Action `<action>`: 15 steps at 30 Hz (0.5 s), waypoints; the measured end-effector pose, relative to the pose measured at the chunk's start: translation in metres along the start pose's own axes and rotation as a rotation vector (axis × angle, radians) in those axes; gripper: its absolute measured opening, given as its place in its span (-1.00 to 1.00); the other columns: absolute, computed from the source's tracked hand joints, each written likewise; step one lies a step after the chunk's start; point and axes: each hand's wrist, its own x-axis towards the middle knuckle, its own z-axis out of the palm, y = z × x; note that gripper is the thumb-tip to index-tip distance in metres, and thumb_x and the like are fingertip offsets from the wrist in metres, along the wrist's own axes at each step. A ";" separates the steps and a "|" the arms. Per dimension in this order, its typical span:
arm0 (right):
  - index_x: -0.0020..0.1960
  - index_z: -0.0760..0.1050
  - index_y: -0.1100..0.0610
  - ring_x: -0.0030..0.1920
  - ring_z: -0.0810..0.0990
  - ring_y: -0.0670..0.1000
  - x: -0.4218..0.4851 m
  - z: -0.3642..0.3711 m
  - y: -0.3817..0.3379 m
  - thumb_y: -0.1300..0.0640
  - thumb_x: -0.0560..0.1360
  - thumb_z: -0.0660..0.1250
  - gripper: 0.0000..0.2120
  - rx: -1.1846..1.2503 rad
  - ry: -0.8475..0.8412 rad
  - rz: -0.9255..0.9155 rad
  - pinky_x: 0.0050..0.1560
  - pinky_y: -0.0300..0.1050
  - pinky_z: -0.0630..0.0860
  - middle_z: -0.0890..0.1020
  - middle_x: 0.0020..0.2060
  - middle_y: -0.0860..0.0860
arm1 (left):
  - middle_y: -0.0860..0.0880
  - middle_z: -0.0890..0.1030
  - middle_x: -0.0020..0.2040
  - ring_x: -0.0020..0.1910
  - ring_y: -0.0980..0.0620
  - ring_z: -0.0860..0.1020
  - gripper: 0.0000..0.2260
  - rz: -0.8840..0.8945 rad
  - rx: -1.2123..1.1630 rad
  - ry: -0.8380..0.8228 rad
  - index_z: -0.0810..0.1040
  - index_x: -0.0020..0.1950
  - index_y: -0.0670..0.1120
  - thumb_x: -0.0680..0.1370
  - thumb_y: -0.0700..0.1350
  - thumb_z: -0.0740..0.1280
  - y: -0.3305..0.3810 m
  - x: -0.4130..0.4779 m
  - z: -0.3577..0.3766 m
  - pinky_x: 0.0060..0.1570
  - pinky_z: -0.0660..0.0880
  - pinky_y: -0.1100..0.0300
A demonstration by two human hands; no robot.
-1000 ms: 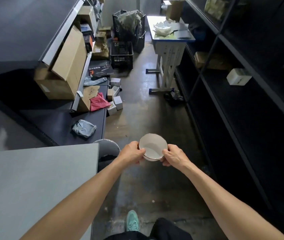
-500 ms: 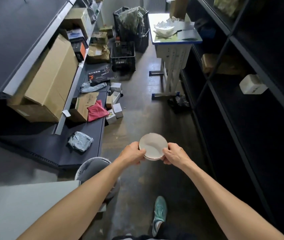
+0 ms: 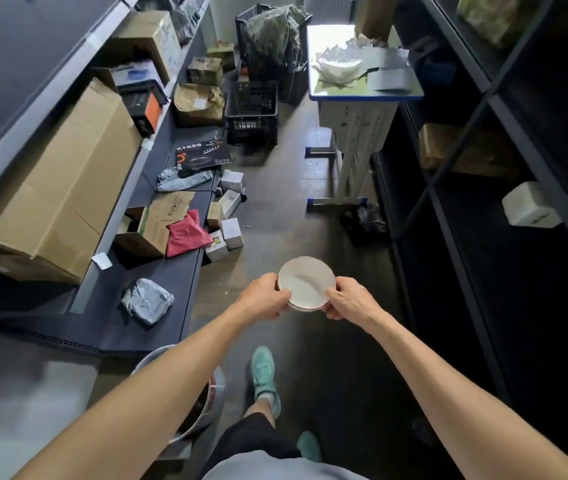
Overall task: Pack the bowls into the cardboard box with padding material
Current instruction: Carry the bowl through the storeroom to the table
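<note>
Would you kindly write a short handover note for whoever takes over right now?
Left hand: grips the bowl by its left rim.
Right hand: grips its right rim.
Bowl: empty and unwrapped, held over the aisle floor.
Padding: bubble wrap lies on the desk ahead. A cardboard box stands at the desk's far end.
Done: the bowl is in hand; nothing visibly packed.
Left: probably take the bowl to the desk, wrap it, and set it in the box with padding.
</note>
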 end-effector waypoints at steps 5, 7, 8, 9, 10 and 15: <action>0.15 0.49 0.14 -0.17 0.72 0.02 0.064 -0.016 -0.026 0.15 0.62 0.12 -0.79 -0.029 -0.013 0.003 -0.12 -0.14 0.67 0.70 -0.17 0.05 | 0.03 0.71 -0.20 -0.36 0.02 0.62 -0.84 -0.005 0.004 -0.011 0.49 0.05 -0.06 0.50 -0.09 0.22 0.015 0.066 -0.028 -0.28 0.59 0.18; 0.15 0.49 0.13 -0.19 0.71 0.01 0.092 -0.023 -0.040 0.14 0.62 0.12 -0.79 -0.034 -0.002 0.012 -0.13 -0.15 0.67 0.70 -0.18 0.04 | 0.01 0.71 -0.19 -0.36 0.01 0.62 -0.84 -0.014 -0.017 -0.024 0.49 0.05 -0.06 0.50 -0.09 0.22 0.020 0.097 -0.041 -0.19 0.62 0.11; 0.14 0.48 0.13 -0.19 0.71 0.00 0.105 -0.027 -0.049 0.13 0.63 0.12 -0.80 -0.034 0.000 0.022 -0.14 -0.17 0.67 0.70 -0.18 0.04 | 0.01 0.71 -0.19 -0.36 0.01 0.62 -0.83 -0.020 -0.021 -0.036 0.49 0.06 -0.06 0.50 -0.09 0.22 0.023 0.112 -0.049 -0.16 0.63 0.09; 0.13 0.48 0.13 -0.19 0.71 0.00 0.118 -0.031 -0.058 0.13 0.62 0.12 -0.80 -0.037 -0.002 0.031 -0.14 -0.18 0.67 0.70 -0.18 0.04 | 0.02 0.71 -0.19 -0.36 0.01 0.62 -0.83 -0.024 -0.022 -0.047 0.49 0.06 -0.06 0.50 -0.08 0.22 0.026 0.128 -0.057 -0.12 0.64 0.07; 0.13 0.47 0.12 -0.18 0.71 0.01 0.130 -0.036 -0.068 0.13 0.62 0.12 -0.81 -0.045 -0.007 0.037 -0.15 -0.18 0.67 0.70 -0.17 0.04 | 0.03 0.71 -0.20 -0.35 0.01 0.62 -0.82 -0.026 -0.025 -0.054 0.49 0.06 -0.06 0.49 -0.08 0.22 0.030 0.143 -0.066 -0.09 0.64 0.05; 0.11 0.50 0.14 -0.14 0.72 0.06 0.189 -0.059 -0.113 0.15 0.60 0.12 -0.79 -0.067 0.002 0.047 -0.06 -0.10 0.68 0.70 -0.14 0.07 | 0.03 0.71 -0.18 -0.34 0.03 0.64 -0.79 -0.031 -0.039 -0.055 0.50 0.07 -0.03 0.47 -0.06 0.21 0.052 0.202 -0.109 -0.04 0.64 0.06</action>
